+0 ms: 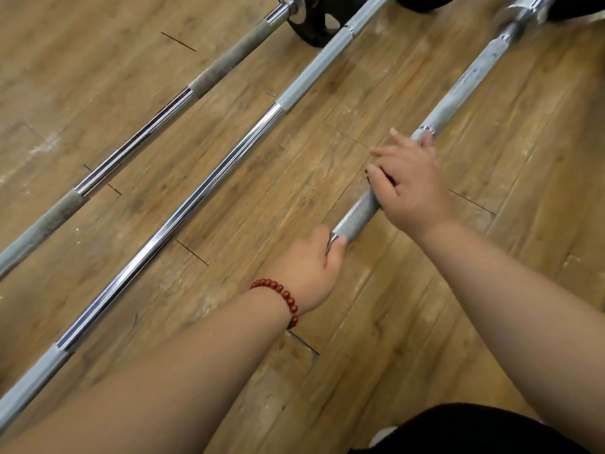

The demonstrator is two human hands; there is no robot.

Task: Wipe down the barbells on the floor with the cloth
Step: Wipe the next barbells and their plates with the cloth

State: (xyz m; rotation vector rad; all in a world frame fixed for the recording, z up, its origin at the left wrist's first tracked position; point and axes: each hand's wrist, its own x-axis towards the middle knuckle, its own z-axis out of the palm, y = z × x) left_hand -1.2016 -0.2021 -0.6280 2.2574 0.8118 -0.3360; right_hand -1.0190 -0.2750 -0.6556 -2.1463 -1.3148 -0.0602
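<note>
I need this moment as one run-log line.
left hand: grips rightmost barbell | right hand: on same barbell, grip unclear | cloth: not clearly visible

**A:** Three bars lie on a slant across the wooden floor (523, 158), and both hands are on the right barbell (458, 96).

**B:** The left hand (311, 267), with a red bead bracelet (281, 296) at the wrist, grips the knurled stretch low down, thumb on top.

**A:** The right hand (409, 181) is further up, wrapped over the bar, thumb one side and fingers the other. There's a dark sliver under those fingers, and I can't tell what it is.

**B:** The middle barbell (203, 191) and left barbell (137, 142) lie untouched, with a black plate (314, 24) up top.
</note>
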